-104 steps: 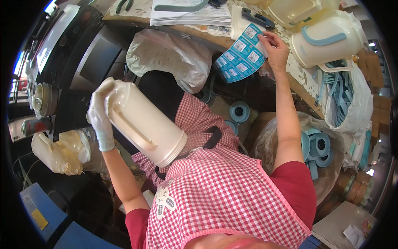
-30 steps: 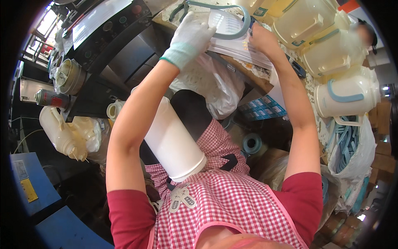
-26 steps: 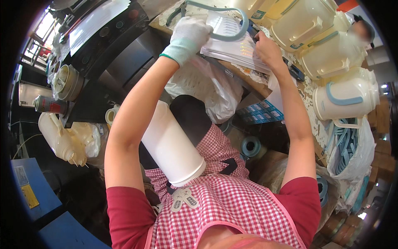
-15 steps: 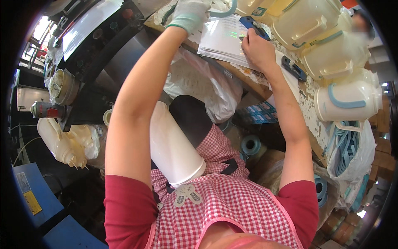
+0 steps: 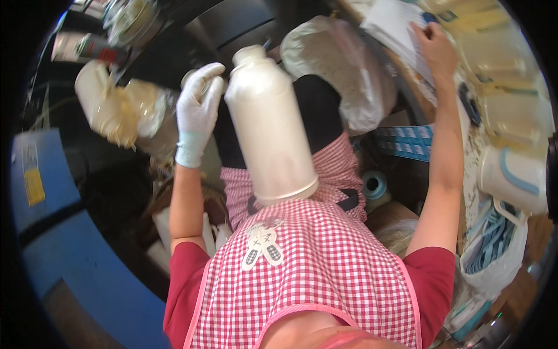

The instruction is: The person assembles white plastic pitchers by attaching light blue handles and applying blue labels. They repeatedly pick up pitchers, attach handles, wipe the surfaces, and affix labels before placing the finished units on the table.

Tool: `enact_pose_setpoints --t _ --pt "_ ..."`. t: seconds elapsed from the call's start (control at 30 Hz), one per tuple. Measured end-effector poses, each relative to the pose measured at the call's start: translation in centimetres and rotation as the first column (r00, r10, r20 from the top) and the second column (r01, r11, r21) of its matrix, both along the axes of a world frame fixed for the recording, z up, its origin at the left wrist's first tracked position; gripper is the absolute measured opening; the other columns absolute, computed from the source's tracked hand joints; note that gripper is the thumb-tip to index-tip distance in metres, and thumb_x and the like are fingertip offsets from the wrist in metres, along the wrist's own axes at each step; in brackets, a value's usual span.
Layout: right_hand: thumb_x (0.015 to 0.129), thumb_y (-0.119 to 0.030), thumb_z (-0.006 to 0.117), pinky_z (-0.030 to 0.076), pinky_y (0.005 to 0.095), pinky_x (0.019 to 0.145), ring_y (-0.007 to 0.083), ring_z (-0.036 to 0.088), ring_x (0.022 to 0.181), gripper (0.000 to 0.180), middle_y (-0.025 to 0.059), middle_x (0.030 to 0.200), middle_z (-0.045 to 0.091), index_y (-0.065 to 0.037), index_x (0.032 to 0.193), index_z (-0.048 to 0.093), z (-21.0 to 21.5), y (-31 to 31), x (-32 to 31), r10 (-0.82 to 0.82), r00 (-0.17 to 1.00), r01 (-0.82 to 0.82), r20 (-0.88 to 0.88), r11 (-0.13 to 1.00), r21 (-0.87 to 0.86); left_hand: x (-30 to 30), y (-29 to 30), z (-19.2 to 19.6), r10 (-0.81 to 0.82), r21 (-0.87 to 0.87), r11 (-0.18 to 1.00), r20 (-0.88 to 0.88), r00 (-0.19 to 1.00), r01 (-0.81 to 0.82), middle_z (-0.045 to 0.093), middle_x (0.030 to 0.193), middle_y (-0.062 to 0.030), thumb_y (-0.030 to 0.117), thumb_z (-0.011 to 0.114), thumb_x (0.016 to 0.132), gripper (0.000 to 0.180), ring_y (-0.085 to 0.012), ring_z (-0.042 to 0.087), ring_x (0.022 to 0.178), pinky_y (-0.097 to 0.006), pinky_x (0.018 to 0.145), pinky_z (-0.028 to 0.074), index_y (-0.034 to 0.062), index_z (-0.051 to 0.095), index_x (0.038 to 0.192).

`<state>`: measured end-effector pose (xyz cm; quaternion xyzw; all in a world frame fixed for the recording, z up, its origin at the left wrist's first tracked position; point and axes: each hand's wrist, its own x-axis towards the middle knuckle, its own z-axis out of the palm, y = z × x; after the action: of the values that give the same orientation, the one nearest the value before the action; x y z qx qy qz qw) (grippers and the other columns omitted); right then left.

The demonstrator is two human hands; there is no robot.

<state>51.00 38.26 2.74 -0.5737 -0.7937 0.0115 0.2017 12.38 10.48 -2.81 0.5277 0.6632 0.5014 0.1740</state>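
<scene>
A cream-coloured bottle-shaped container (image 5: 270,128) rests tilted across my lap, its narrow neck pointing away from me and its base against my checked apron. Just left of the neck is my left hand (image 5: 199,107) in a white glove. Its fingers are bent with a gap to the thumb, and nothing shows between them. A round pale rim shows partly behind that hand. Far to the right, my bare right hand (image 5: 440,53) bends its fingers over a stack of white sheets (image 5: 395,26) on the workbench. Blur hides what its fingertips pinch. A dark blue object (image 5: 429,17) lies by them.
Several cream jugs (image 5: 511,174) line the right side of the bench. A bag of light-blue strips (image 5: 494,247) hangs below them. A white plastic bag (image 5: 340,70) hangs at the bench edge. Blue metal panels (image 5: 87,250) and a spray can (image 5: 102,49) are on the left.
My left hand has come back from the far bench to beside the container's neck, away from a light-blue curved piece. The view has swung left. My right hand stays at the sheets.
</scene>
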Motion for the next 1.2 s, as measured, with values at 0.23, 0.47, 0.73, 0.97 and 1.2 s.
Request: enact_pose_setpoints --t 0.23,0.47,0.73,0.97,1.2 --pt "0.087 -0.033 0.088 0.044 0.0252 0.063 0.0074 0.050 0.068 0.036 -0.0022 0.070 0.058 -0.004 0.084 0.067 -5.0 -19.6 -11.7 0.215 0.674 -0.587 -0.707 0.738 -0.334 4.7 -6.8 -2.1 0.001 0.031 0.999 0.162 0.987 -0.006 0.057 0.150 -0.0197 0.009 0.064 0.102 0.019 -0.0303 0.056 0.137 -0.039 0.116 0.043 0.0014 0.076 0.114" --pt "0.087 -0.043 0.084 0.050 0.0306 0.067 0.0169 0.059 0.068 0.044 0.0060 0.074 0.064 -0.003 0.086 0.067 -7.6 -22.3 -14.7 0.263 0.743 -0.544 -0.616 0.774 -0.326 5.7 -6.3 -2.9 0.053 -0.007 0.999 0.035 0.998 -0.053 0.053 0.153 -0.0255 0.013 0.076 0.090 0.016 -0.0363 0.056 0.138 -0.043 0.114 0.044 -0.0023 0.072 0.089" --pt "0.086 -0.058 0.080 0.049 0.0346 0.059 0.0227 0.063 0.059 0.056 0.0097 0.067 0.063 -0.006 0.077 0.061 -7.2 -22.4 -14.5 0.361 0.888 -0.431 -0.286 0.871 -0.237 6.3 -5.7 -2.7 0.120 -0.023 0.990 -0.348 0.930 -0.136 0.061 0.138 -0.0250 0.017 0.081 0.079 0.026 -0.0395 0.062 0.123 -0.044 0.102 0.052 0.0006 0.062 0.083" --pt "0.076 -0.040 0.088 0.052 0.0372 0.058 0.0239 0.064 0.061 0.041 0.0043 0.068 0.063 -0.012 0.071 0.059 -8.4 -29.2 -13.0 0.737 0.391 -0.817 -0.551 0.554 0.161 1.4 -3.4 0.3 -0.068 -0.007 0.997 -0.397 0.915 0.071 0.053 0.149 -0.0266 0.023 0.084 0.077 0.075 -0.0424 0.050 0.139 -0.048 0.117 0.041 -0.0030 0.056 0.141" --pt "0.078 -0.032 0.084 0.047 0.0346 0.057 0.0193 0.060 0.062 0.031 -0.0007 0.065 0.059 -0.014 0.071 0.060 -9.7 -31.2 -14.3 0.758 0.409 -0.795 -0.509 0.569 0.209 3.8 0.9 -0.7 -0.248 -0.138 0.969 -0.492 0.835 0.206 0.059 0.143 -0.0199 0.035 0.088 0.075 0.069 -0.0413 0.051 0.138 -0.050 0.116 0.040 0.0035 0.064 0.132"
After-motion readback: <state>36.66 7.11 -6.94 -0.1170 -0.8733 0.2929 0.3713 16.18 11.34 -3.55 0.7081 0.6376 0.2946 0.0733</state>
